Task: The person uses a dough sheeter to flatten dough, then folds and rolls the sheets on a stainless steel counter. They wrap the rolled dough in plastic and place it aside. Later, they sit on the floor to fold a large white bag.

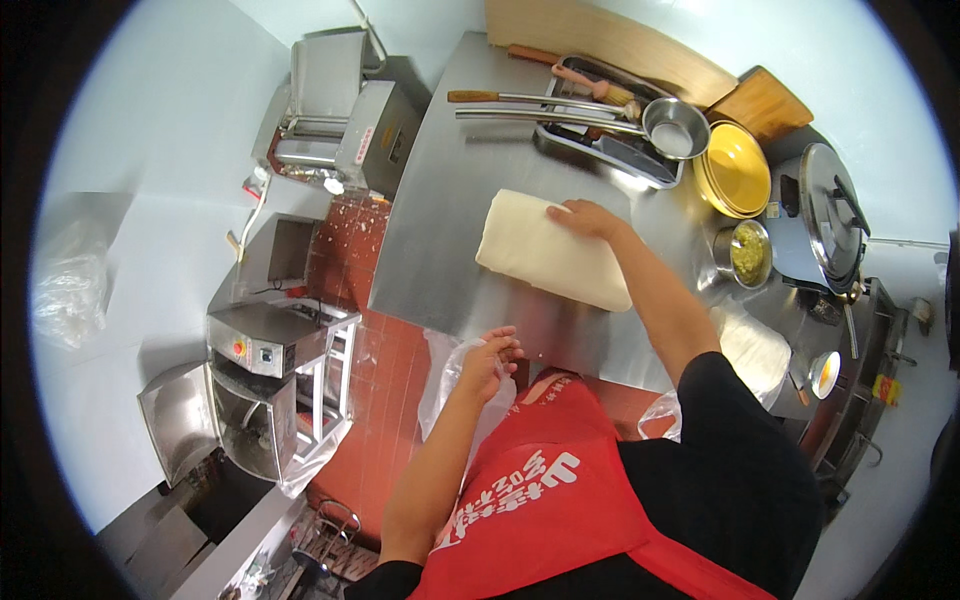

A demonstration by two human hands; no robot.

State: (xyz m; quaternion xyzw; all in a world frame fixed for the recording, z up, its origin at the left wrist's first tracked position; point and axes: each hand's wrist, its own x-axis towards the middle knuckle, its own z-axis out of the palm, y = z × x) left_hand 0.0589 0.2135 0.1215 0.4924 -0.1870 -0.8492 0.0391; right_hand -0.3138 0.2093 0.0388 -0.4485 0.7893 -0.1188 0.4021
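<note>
A thick, folded slab of pale dough lies on the stainless steel table. At its far long edge is my right hand, with one digit over the top face and the other fingers partly hidden. My left hand is just off the table's near edge, apart from the dough, its fingers curled. Clear plastic bag film hangs at that hand and passes between its fingers.
At the back, a metal tray holds a brush and tools beneath a long-handled steel ladle. Yellow bowls, a steel pot of green filling and a lidded cooker stand right. Leftward are a dough roller machine and a mixer.
</note>
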